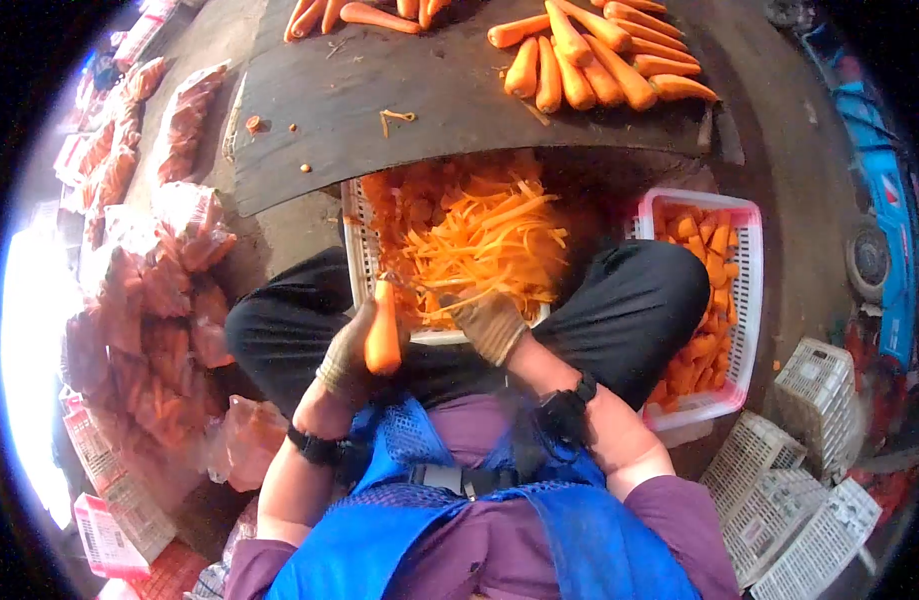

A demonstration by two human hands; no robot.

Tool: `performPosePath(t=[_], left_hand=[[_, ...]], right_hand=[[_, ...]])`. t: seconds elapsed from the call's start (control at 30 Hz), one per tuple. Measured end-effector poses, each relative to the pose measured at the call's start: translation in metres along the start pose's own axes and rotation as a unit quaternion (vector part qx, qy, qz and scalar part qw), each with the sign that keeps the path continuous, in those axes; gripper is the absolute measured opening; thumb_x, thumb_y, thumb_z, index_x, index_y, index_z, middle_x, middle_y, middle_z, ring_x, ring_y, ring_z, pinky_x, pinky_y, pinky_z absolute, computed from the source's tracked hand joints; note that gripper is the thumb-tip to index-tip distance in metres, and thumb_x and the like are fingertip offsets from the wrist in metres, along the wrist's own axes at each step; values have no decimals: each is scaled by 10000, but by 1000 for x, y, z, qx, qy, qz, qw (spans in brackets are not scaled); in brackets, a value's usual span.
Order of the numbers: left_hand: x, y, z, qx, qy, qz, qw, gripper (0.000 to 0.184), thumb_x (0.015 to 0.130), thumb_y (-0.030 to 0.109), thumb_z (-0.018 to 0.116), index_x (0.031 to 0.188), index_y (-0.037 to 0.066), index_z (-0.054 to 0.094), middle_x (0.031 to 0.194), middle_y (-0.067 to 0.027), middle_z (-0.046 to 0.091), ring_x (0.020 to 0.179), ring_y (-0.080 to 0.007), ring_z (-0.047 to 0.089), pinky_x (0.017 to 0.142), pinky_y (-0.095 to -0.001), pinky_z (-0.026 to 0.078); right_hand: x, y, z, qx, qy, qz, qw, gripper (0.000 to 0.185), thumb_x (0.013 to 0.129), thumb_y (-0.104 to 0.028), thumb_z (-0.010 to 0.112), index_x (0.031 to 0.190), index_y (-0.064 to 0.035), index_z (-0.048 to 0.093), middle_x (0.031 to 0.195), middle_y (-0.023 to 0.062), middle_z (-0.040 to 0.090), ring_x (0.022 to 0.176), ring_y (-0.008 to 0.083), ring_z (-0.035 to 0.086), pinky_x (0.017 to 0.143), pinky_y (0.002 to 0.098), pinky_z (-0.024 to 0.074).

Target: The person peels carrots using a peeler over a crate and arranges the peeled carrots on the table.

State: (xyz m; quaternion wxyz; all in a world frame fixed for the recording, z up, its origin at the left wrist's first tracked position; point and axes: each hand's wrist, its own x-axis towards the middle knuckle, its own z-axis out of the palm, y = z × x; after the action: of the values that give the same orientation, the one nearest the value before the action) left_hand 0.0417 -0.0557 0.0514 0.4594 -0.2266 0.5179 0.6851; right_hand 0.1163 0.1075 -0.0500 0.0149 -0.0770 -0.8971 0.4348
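My left hand [351,352], in a dusty work glove, is closed around a carrot [383,335] held nearly upright. My right hand [491,326], also gloved, is closed on a thin peeler [411,284]; its head is close to the carrot's upper end, and blur hides whether they touch. Below both hands, between my knees, a white crate [355,250] is heaped with long orange peelings [489,235]. Beyond it, a dark board [369,110] bears a pile of smooth carrots [589,65] at the right and more carrots [379,17] at the far left.
Right of my knee stands a pink-rimmed crate [747,300] full of carrot pieces [714,260]. Stacked white crates [779,490] are at the lower right, near a blue machine or cart [884,210]. Bagged carrots [154,330] fill the left side.
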Motion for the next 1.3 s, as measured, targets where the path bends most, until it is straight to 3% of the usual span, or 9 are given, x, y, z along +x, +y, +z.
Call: performPosePath(t=[0.07, 0.1, 0.2, 0.33, 0.5, 0.63, 0.87, 1.13, 1.3], left_hand=[[11, 5, 12, -59, 33, 3, 998, 365, 842, 396, 496, 957, 50, 511, 739, -28, 535, 600, -137, 524, 531, -227, 448], [34, 0, -17, -236, -143, -81, 958, 345, 850, 354, 492, 1029, 59, 469, 894, -64, 532, 731, -139, 524, 636, -235, 451], [66, -1, -23, -189, -64, -87, 976, 355, 838, 310, 522, 1089, 66, 461, 923, -58, 536, 759, -148, 526, 688, -241, 454], [68, 6, 15, -265, -72, -66, 959, 400, 841, 301, 517, 1148, 54, 446, 893, -40, 555, 799, -168, 532, 735, -254, 454], [15, 9, 28, 80, -36, -76, 993, 334, 870, 369, 450, 897, 40, 502, 717, -66, 539, 619, -176, 547, 566, -259, 469], [-25, 3, 18, 4, -23, -130, 991, 389, 836, 404, 503, 986, 45, 507, 724, -42, 533, 633, -140, 535, 557, -252, 454], [28, 8, 5, -90, -5, -40, 995, 323, 857, 374, 476, 971, 74, 501, 744, -30, 518, 633, -152, 513, 565, -255, 440], [72, 9, 17, -276, -55, -103, 954, 405, 841, 314, 510, 1153, 57, 487, 964, -35, 587, 836, -152, 560, 776, -223, 441], [27, 8, 15, -29, -81, -88, 992, 310, 840, 348, 516, 919, 49, 503, 752, -52, 543, 625, -157, 545, 576, -259, 472]], right_hand=[[-5, -11, -16, 9, -112, 103, 988, 449, 860, -458, 350, 776, -98, 605, 621, 162, 563, 590, 344, 551, 525, 422, 417], [-9, -14, -20, 38, -84, 109, 990, 441, 846, -464, 378, 767, -99, 613, 614, 169, 556, 568, 341, 541, 499, 423, 399], [-18, -9, -12, 93, 9, 48, 994, 542, 850, -491, 393, 674, -6, 561, 569, 208, 483, 521, 341, 476, 494, 393, 367], [-17, -18, -25, 86, -65, 107, 988, 485, 823, -506, 396, 756, -77, 613, 640, 181, 559, 593, 354, 540, 514, 421, 391], [-15, 0, -21, 84, -53, 135, 986, 604, 822, -584, 295, 799, -73, 615, 692, 188, 571, 671, 388, 548, 566, 434, 408], [-9, 1, -21, 42, -13, 153, 987, 675, 808, -631, 240, 776, -63, 603, 686, 201, 563, 684, 399, 543, 585, 435, 410], [-11, -16, -25, 149, -26, 88, 985, 600, 841, -532, 368, 599, -2, 511, 546, 194, 458, 520, 333, 459, 506, 393, 357], [-14, -17, -21, 105, -33, 100, 989, 545, 847, -510, 382, 688, -16, 547, 578, 183, 484, 536, 319, 459, 520, 390, 364], [-13, -10, -20, 68, -31, 88, 993, 527, 843, -497, 395, 692, -21, 564, 614, 199, 517, 582, 341, 510, 534, 393, 387]])
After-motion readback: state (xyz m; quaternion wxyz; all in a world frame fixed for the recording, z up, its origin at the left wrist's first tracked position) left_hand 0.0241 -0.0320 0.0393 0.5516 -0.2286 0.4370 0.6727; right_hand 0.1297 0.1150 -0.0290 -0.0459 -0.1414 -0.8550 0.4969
